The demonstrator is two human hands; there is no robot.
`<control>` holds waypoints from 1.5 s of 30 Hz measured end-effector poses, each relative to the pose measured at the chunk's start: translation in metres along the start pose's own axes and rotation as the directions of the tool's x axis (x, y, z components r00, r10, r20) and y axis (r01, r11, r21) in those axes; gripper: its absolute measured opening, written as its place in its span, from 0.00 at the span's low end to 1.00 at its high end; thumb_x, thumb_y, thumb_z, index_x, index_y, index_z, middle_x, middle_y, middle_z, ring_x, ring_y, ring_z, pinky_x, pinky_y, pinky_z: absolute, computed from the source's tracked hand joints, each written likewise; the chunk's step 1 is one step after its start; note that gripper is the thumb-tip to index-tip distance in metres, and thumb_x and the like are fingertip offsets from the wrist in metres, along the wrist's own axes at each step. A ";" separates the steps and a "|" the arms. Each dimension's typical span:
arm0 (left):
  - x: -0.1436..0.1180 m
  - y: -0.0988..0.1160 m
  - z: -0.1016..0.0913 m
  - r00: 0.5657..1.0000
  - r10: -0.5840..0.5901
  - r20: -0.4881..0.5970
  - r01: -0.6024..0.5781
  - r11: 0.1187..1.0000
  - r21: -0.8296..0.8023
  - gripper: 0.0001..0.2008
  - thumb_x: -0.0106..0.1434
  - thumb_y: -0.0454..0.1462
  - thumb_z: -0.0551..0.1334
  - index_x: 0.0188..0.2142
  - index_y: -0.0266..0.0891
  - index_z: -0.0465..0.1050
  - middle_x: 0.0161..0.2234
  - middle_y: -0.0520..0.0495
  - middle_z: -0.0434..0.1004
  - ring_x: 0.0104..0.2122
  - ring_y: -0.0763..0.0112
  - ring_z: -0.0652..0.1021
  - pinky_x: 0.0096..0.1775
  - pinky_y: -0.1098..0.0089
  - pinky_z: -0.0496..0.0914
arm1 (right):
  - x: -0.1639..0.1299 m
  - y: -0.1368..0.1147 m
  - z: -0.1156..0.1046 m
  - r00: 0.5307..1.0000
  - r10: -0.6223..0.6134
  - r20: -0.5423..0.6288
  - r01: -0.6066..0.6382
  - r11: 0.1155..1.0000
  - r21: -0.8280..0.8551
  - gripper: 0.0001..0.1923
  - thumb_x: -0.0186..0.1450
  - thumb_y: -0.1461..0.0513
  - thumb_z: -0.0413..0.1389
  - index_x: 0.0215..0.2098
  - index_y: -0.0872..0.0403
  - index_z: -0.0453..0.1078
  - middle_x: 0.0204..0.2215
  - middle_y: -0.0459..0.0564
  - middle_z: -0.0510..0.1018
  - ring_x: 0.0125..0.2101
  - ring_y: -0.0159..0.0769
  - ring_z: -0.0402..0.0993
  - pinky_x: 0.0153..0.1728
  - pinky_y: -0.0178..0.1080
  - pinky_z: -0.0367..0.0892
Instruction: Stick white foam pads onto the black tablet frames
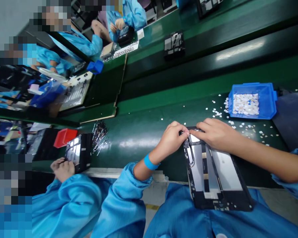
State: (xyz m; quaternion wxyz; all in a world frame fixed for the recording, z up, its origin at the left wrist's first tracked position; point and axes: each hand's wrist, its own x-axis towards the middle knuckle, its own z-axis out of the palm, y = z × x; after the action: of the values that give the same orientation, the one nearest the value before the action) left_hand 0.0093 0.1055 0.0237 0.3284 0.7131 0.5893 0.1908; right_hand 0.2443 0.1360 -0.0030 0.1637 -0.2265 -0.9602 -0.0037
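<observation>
Both hands (172, 138) (215, 134) on flat black tablet frame (217, 180)

Bright overhead light leaves soft glare streaks on the glossy green table (144, 132). The view is tilted, its edges stretched and bent; far workstations look blurred.

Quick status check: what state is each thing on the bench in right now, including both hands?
Left hand: fingers pinched at the device's top edge.
Right hand: fingers pressing on the same top corner.
Opened device: back cover off, insides exposed, overhanging the bench edge onto the lap.
Blue tray: upright, holding small white pieces.
White pieces: scattered loose on the green bench.
Red bin: tilted.
</observation>
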 end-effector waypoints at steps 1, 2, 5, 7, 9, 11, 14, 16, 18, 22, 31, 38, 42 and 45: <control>0.000 -0.001 0.000 1.000 -0.012 -0.004 0.012 0.999 -0.030 0.05 0.67 0.33 0.65 0.34 0.39 0.79 0.34 0.49 0.76 0.40 0.65 0.76 0.46 0.65 0.71 | 0.000 0.000 0.001 1.000 0.001 -0.005 -0.001 1.000 0.003 0.17 0.72 0.67 0.53 0.56 0.53 0.77 0.38 0.55 0.76 0.37 0.42 0.62 0.35 0.43 0.52; 0.000 -0.001 0.001 1.000 -0.023 -0.004 0.022 0.998 -0.060 0.05 0.67 0.33 0.65 0.34 0.39 0.79 0.35 0.49 0.76 0.40 0.66 0.76 0.46 0.65 0.71 | 0.000 0.000 0.002 1.000 0.001 -0.011 -0.001 1.000 0.008 0.17 0.72 0.67 0.53 0.56 0.53 0.77 0.38 0.55 0.76 0.37 0.42 0.62 0.35 0.43 0.51; 0.000 -0.002 0.002 0.999 -0.036 -0.003 0.036 0.994 -0.100 0.05 0.67 0.32 0.65 0.33 0.38 0.79 0.34 0.49 0.77 0.40 0.67 0.77 0.46 0.65 0.71 | 0.000 0.000 0.004 1.000 0.000 -0.030 0.001 1.000 0.023 0.16 0.72 0.67 0.53 0.54 0.54 0.77 0.37 0.55 0.76 0.37 0.42 0.62 0.35 0.42 0.51; -0.001 -0.002 0.002 0.999 -0.033 -0.010 0.032 0.996 -0.079 0.05 0.67 0.32 0.66 0.33 0.39 0.79 0.35 0.49 0.77 0.40 0.67 0.77 0.46 0.65 0.70 | 0.000 0.000 0.005 0.999 -0.001 -0.035 0.002 1.000 0.028 0.16 0.72 0.67 0.53 0.54 0.54 0.77 0.37 0.55 0.76 0.37 0.42 0.62 0.35 0.42 0.50; -0.002 -0.002 0.003 1.000 -0.025 -0.018 0.024 0.999 -0.045 0.05 0.67 0.32 0.66 0.33 0.39 0.78 0.35 0.49 0.77 0.40 0.67 0.77 0.46 0.65 0.70 | 0.000 0.000 0.004 0.999 -0.001 -0.038 0.002 1.000 0.026 0.17 0.71 0.67 0.53 0.55 0.54 0.77 0.36 0.54 0.76 0.37 0.41 0.62 0.35 0.42 0.50; -0.003 -0.001 0.004 1.000 -0.012 -0.029 0.012 1.000 0.003 0.05 0.67 0.32 0.66 0.34 0.40 0.78 0.36 0.49 0.77 0.40 0.66 0.77 0.45 0.65 0.70 | 0.000 0.000 0.003 0.999 -0.004 -0.044 0.005 1.000 0.020 0.17 0.71 0.67 0.54 0.55 0.54 0.77 0.36 0.54 0.76 0.37 0.42 0.62 0.35 0.42 0.50; -0.005 0.001 0.007 0.998 0.018 -0.060 -0.013 0.996 0.085 0.05 0.67 0.31 0.66 0.34 0.41 0.77 0.36 0.49 0.76 0.41 0.65 0.76 0.46 0.65 0.69 | 0.001 0.000 0.002 0.999 -0.008 -0.047 0.008 1.000 0.012 0.17 0.71 0.67 0.54 0.55 0.54 0.77 0.36 0.53 0.75 0.37 0.42 0.61 0.35 0.43 0.50; -0.008 0.002 0.009 0.996 0.041 -0.084 -0.029 0.990 0.135 0.05 0.68 0.31 0.66 0.35 0.41 0.77 0.36 0.49 0.75 0.42 0.65 0.76 0.46 0.64 0.69 | 0.001 0.000 0.001 0.999 -0.007 -0.045 0.007 1.000 0.006 0.17 0.72 0.67 0.53 0.55 0.54 0.77 0.36 0.53 0.75 0.37 0.42 0.61 0.35 0.43 0.50; -0.011 0.003 0.011 0.992 0.066 -0.108 -0.046 0.983 0.180 0.04 0.68 0.31 0.66 0.37 0.42 0.77 0.37 0.49 0.75 0.43 0.64 0.75 0.47 0.64 0.68 | 0.001 0.000 0.002 0.999 -0.004 -0.045 0.005 1.000 0.001 0.17 0.72 0.67 0.54 0.55 0.54 0.77 0.35 0.53 0.75 0.36 0.42 0.61 0.35 0.43 0.50; -0.016 0.002 0.014 0.984 0.099 -0.147 -0.057 0.964 0.261 0.02 0.69 0.34 0.66 0.40 0.43 0.78 0.38 0.49 0.75 0.44 0.63 0.75 0.47 0.62 0.68 | 0.001 0.000 0.002 0.998 -0.006 -0.055 0.006 1.000 0.005 0.15 0.72 0.66 0.55 0.54 0.54 0.77 0.36 0.53 0.76 0.37 0.42 0.61 0.35 0.43 0.50; -0.020 -0.002 0.011 0.977 0.112 -0.182 -0.072 0.973 0.218 0.06 0.69 0.32 0.66 0.42 0.45 0.80 0.42 0.48 0.79 0.45 0.63 0.77 0.50 0.61 0.69 | 0.001 0.000 0.002 0.998 -0.016 -0.053 0.016 1.000 0.006 0.15 0.72 0.66 0.56 0.55 0.55 0.77 0.36 0.53 0.76 0.36 0.41 0.61 0.34 0.43 0.50; -0.016 -0.004 0.015 0.972 0.116 -0.205 -0.086 0.985 0.146 0.05 0.66 0.30 0.67 0.36 0.41 0.77 0.39 0.49 0.80 0.43 0.64 0.78 0.49 0.62 0.70 | 0.001 0.000 0.003 0.998 -0.012 -0.056 0.012 1.000 -0.002 0.16 0.72 0.66 0.55 0.55 0.54 0.77 0.37 0.52 0.76 0.36 0.41 0.61 0.34 0.43 0.50; -0.017 0.005 0.001 0.971 0.132 -0.199 -0.105 0.985 0.139 0.05 0.67 0.29 0.64 0.36 0.41 0.75 0.40 0.48 0.80 0.44 0.64 0.78 0.50 0.62 0.70 | 0.002 0.000 0.001 0.999 -0.024 -0.027 0.024 1.000 0.000 0.15 0.72 0.66 0.55 0.54 0.55 0.77 0.36 0.53 0.76 0.36 0.41 0.62 0.33 0.42 0.49; -0.015 0.012 -0.013 0.993 0.100 -0.065 -0.091 0.987 0.130 0.05 0.67 0.30 0.63 0.35 0.41 0.74 0.38 0.49 0.80 0.42 0.65 0.78 0.48 0.64 0.70 | 0.003 -0.001 0.000 0.999 -0.044 -0.014 0.044 0.999 -0.011 0.14 0.71 0.68 0.54 0.52 0.57 0.77 0.36 0.53 0.76 0.36 0.41 0.62 0.33 0.43 0.49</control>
State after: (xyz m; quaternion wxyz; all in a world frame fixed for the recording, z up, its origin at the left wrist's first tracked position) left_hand 0.0064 0.0934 0.0431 0.2518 0.7528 0.5765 0.1939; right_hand 0.2415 0.1368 -0.0017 0.1691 -0.2060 -0.9637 -0.0143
